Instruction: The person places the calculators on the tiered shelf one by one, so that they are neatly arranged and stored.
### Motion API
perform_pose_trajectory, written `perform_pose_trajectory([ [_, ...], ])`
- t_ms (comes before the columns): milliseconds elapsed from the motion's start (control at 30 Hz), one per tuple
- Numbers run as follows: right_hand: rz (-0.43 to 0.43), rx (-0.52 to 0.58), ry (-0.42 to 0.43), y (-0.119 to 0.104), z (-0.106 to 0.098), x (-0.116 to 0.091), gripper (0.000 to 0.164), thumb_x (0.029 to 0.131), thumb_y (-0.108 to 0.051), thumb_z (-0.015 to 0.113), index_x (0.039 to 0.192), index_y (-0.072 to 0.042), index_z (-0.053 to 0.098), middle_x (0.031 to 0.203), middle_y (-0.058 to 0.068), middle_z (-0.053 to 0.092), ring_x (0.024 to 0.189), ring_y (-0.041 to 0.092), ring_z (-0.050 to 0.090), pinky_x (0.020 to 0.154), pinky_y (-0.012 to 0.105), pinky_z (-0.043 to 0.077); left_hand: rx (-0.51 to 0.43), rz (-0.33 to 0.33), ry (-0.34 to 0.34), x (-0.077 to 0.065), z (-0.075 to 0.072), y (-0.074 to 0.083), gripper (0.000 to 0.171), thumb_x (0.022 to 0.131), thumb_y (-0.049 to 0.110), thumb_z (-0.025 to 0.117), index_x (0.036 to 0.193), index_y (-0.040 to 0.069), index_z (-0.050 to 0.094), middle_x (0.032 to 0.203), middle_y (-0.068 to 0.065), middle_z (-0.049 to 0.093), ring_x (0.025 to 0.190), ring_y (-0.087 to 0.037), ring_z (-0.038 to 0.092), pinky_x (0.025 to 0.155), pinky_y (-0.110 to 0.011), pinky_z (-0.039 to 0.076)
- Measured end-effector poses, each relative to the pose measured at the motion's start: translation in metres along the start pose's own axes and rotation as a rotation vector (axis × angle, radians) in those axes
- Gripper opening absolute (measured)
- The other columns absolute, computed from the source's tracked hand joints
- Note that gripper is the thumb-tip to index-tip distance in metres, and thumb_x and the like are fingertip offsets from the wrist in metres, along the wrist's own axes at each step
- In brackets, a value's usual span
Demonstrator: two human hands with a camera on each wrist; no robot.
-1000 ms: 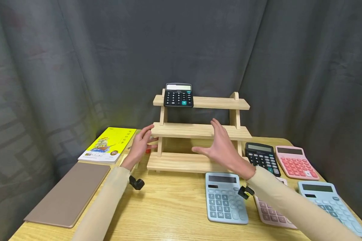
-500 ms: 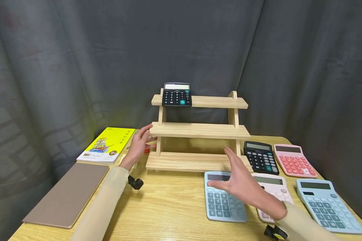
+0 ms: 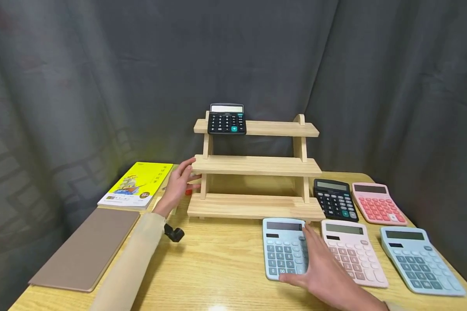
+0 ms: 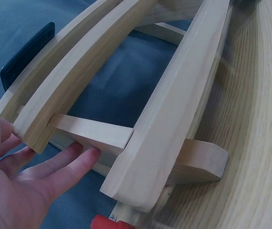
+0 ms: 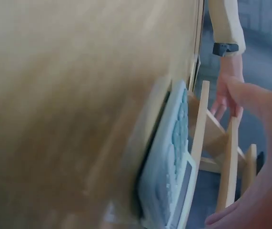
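A three-tier wooden shelf (image 3: 257, 165) stands on the table. My left hand (image 3: 176, 186) is at its left end, fingers extended against the middle board and side support; the left wrist view shows those fingertips (image 4: 90, 155) at the support. My right hand (image 3: 324, 270) hovers over the right edge of a blue calculator (image 3: 282, 250), thumb and fingers spread apart; whether it touches the calculator I cannot tell. From the right wrist the same blue calculator (image 5: 166, 157) appears edge-on. On the top tier, at the left, leans a black calculator (image 3: 227, 119).
Right of the shelf lie a second black calculator (image 3: 336, 200), a coral-pink calculator (image 3: 379, 204), a pale pink calculator (image 3: 354, 254) and another blue calculator (image 3: 422, 261). A yellow book (image 3: 138, 183) and a brown notebook (image 3: 86, 248) occupy the left side. Grey curtain (image 3: 257, 56) hangs behind.
My right hand has come down from in front of the shelf to the nearer blue calculator, uncovering the pale pink one. The left hand stays at the shelf's end.
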State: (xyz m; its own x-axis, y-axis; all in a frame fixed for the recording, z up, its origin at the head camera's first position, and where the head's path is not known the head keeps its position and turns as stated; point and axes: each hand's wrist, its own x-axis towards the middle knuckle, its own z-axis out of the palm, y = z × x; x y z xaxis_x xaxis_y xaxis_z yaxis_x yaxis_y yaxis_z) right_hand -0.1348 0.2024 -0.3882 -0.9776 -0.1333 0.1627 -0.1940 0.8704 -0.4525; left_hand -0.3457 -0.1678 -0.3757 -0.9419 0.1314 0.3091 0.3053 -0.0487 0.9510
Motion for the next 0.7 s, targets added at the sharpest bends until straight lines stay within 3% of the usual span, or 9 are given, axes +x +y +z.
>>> perform_pose_trajectory([
  [233, 0.097, -0.049, -0.063, 0.005, 0.010, -0.006, 0.151, 0.054, -0.083, 0.078, 0.151, 0.018, 0.020, 0.154, 0.041, 0.022, 0.141, 0.057, 0.025, 0.114, 0.067, 0.024, 0.013, 0.004, 0.002, 0.001, -0.001, -0.002, 0.048, 0.111, 0.023, 0.040, 0.156, 0.005, 0.036, 0.154, -0.022, 0.036, 0.123, -0.048, 0.056, 0.093, -0.060, 0.051],
  [467, 0.010, -0.022, -0.008, 0.005, 0.018, -0.003, 0.146, 0.054, -0.080, 0.081, 0.149, 0.016, 0.027, 0.151, 0.036, 0.034, 0.137, 0.050, 0.037, 0.112, 0.063, 0.032, -0.004, -0.003, 0.004, 0.001, -0.001, -0.002, 0.048, 0.111, 0.023, 0.039, 0.156, 0.006, 0.036, 0.154, -0.022, 0.035, 0.124, -0.048, 0.055, 0.095, -0.061, 0.050],
  [700, 0.002, 0.001, -0.062, -0.003, 0.024, 0.001, 0.148, 0.055, -0.079, 0.081, 0.149, 0.020, 0.024, 0.155, 0.039, 0.023, 0.142, 0.052, 0.027, 0.116, 0.062, 0.026, 0.021, 0.000, 0.009, 0.001, -0.001, -0.002, 0.048, 0.111, 0.023, 0.040, 0.156, 0.006, 0.037, 0.157, -0.020, 0.033, 0.125, -0.049, 0.054, 0.094, -0.059, 0.051],
])
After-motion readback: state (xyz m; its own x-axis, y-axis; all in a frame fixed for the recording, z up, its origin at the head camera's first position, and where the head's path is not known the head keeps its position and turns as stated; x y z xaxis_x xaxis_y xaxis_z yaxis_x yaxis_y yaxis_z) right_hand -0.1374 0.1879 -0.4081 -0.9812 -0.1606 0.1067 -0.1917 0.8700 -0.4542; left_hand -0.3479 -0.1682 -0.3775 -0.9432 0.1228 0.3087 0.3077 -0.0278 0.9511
